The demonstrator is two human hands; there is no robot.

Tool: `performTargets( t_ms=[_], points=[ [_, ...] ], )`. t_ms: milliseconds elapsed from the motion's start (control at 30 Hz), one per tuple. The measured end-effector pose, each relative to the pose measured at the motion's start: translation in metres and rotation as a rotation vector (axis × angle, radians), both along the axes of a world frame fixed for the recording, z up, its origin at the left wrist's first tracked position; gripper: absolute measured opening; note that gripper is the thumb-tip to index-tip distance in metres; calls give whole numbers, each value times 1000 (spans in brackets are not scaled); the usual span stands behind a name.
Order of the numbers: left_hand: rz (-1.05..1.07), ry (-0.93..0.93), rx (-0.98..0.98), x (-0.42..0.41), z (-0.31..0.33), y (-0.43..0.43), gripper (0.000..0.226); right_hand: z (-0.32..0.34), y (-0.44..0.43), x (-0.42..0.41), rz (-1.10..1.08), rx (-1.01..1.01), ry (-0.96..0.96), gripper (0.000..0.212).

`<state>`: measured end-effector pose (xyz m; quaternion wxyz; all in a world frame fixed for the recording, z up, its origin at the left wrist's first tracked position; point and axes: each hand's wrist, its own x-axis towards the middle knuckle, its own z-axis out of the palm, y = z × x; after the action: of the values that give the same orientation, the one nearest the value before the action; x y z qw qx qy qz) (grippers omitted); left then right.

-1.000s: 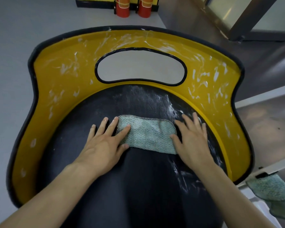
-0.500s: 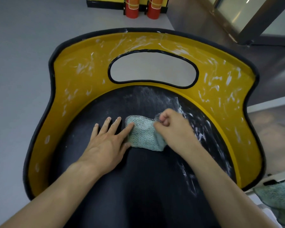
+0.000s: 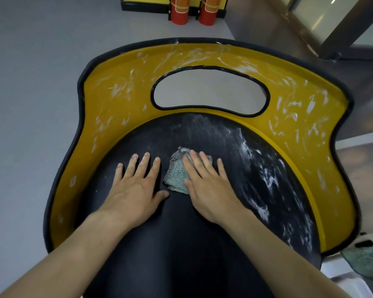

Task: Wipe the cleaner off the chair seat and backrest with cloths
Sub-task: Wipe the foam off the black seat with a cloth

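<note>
A chair with a black seat point(image 3: 181, 244) and a curved yellow backrest point(image 3: 108, 108) fills the view. White cleaner smears point(image 3: 265, 179) cover the right side of the seat and most of the backrest. A folded pale green cloth point(image 3: 177, 175) lies mid-seat. My right hand point(image 3: 207, 186) presses flat on the cloth with straight fingers. Just left of the cloth, my left hand point(image 3: 136, 188) rests flat on the bare seat, fingers spread, its thumb close to the cloth's edge.
A second green cloth point(image 3: 368, 261) lies on a white surface at the lower right, beside the chair. Two red and orange cylinders point(image 3: 180, 11) stand on the grey floor behind the chair. A dark-framed glass panel point(image 3: 340, 26) is at the upper right.
My right hand folded the spread cloth over to the left into a small pad and now lies flat on it. My left hand came off the cloth's left end onto the seat.
</note>
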<state>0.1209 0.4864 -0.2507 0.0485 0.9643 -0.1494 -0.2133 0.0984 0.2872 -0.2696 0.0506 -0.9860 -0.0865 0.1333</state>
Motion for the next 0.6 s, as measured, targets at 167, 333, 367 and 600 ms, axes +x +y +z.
performTargets(
  t_ms=[167, 333, 367, 600],
  points=[
    [-44, 20, -39, -2, 0, -7, 92, -1, -23, -56, -39, -61, -28, 61],
    [-83, -8, -69, -12, -13, -17, 105, -3, -38, -86, -118, -107, 27, 63],
    [-86, -28, -58, -13, -16, -18, 107, -4, -38, -74, -130, -99, 26, 63],
    [-72, -25, -58, -14, -19, -19, 106, -1, -49, 82, -321, -104, 114, 62]
  ],
)
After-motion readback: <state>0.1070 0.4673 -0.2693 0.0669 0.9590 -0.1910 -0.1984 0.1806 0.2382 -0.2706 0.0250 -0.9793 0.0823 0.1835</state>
